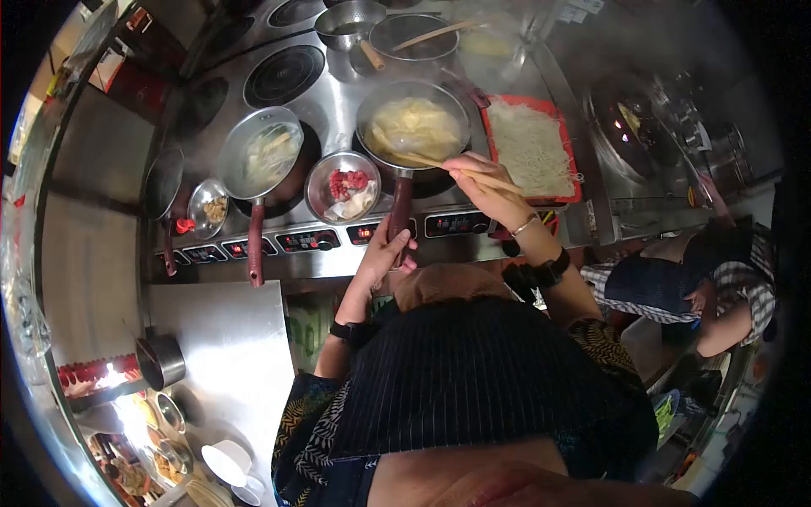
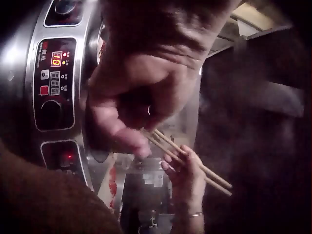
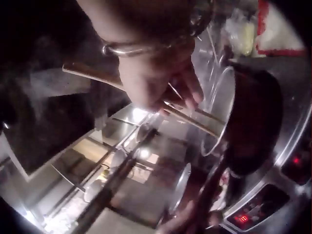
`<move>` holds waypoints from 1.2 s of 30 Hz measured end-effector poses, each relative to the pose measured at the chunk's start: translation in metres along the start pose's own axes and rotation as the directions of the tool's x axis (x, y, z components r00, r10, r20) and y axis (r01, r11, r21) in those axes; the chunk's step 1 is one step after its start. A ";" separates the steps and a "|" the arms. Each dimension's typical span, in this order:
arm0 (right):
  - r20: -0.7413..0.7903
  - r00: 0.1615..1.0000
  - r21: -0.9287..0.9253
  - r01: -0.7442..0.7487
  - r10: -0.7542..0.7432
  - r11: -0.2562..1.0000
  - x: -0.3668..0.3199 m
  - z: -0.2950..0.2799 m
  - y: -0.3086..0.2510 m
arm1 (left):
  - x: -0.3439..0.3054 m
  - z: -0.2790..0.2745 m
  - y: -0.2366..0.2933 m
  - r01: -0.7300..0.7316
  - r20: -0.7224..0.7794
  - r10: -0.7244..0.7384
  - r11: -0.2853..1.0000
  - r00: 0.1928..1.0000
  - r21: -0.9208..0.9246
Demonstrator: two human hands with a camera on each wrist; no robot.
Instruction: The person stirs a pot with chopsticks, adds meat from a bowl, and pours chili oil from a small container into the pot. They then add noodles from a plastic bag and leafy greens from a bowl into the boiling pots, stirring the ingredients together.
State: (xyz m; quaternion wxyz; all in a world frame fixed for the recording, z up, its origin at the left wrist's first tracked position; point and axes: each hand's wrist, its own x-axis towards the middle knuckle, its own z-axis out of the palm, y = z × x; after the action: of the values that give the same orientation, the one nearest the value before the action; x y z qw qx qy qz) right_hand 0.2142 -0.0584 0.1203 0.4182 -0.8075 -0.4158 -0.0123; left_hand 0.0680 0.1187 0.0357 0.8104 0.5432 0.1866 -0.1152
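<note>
A deep pan [image 1: 361, 135] with pale yellow food [image 1: 418, 122] in liquid sits on the stove. Its dark red handle [image 1: 401, 203] is gripped by my left hand [image 1: 382, 260]. Long wooden chopsticks [image 1: 422, 160] are held in my right hand [image 1: 488, 193], their tips reaching over the near rim into the pan. In the right wrist view the chopsticks [image 3: 192, 122] slant into the pan [image 3: 256, 117]. The left wrist view shows my left hand [image 2: 141, 92] close up, with the right hand [image 2: 187, 178] and chopsticks beyond.
A metal bowl [image 1: 314, 190] of red and white pieces stands left of the pan, then a second pan [image 1: 226, 156]. A red-rimmed tray [image 1: 576, 182] of pale noodles lies right. Another person [image 1: 676, 279] stands at far right. Steam rises at the back.
</note>
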 end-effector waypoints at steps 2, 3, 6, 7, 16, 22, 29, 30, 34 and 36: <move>-0.048 0.999 -0.011 -0.001 0.001 1.000 -0.002 0.005 0.008 | -0.001 0.001 -0.001 -0.006 -0.006 0.006 1.000 1.000 -0.019; -0.092 0.996 -0.022 -0.002 0.000 1.000 -0.002 0.006 0.010 | 0.000 0.001 -0.002 -0.013 -0.015 0.012 0.999 1.000 -0.040; -0.104 0.995 -0.291 -0.024 -0.006 0.956 -0.004 0.005 0.014 | 0.002 0.001 -0.004 -0.001 -0.019 0.000 0.999 1.000 -0.048; -0.103 0.995 -0.291 -0.026 -0.005 0.956 -0.005 0.000 0.012 | 0.002 0.002 -0.004 0.001 -0.019 -0.002 0.999 1.000 -0.048; -0.317 0.948 -0.171 -0.028 -0.028 0.985 0.001 -0.007 -0.009 | 0.002 0.002 -0.005 -0.008 -0.039 0.005 0.997 0.999 -0.074; -0.228 0.964 -0.348 0.050 -0.136 0.936 -0.011 -0.025 -0.018 | 0.002 0.004 -0.007 0.010 -0.064 -0.016 0.996 0.998 -0.090; -0.259 0.962 -0.332 -0.007 -0.084 0.943 -0.043 -0.051 -0.029 | -0.001 0.017 0.002 0.023 -0.083 -0.028 0.998 0.996 -0.061; -0.367 0.930 -0.179 -0.036 -0.033 0.983 -0.050 -0.048 -0.027 | 0.003 0.006 -0.008 0.002 -0.036 -0.005 0.997 0.999 -0.081; -0.459 0.886 -0.068 0.038 -0.065 0.997 -0.070 -0.052 -0.022 | 0.008 0.002 0.000 0.085 -0.059 -0.087 0.996 0.994 -0.041; -0.474 0.880 -0.019 -0.031 0.018 0.999 -0.080 -0.060 -0.030 | 0.016 -0.004 -0.001 0.097 -0.025 -0.099 0.994 0.995 -0.050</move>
State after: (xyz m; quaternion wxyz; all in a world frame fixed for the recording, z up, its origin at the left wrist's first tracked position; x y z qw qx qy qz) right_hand 0.1610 -0.1434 0.1501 0.4965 -0.7907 -0.2906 -0.2094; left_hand 0.0816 0.1227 0.0264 0.8143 0.5148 0.2268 -0.1429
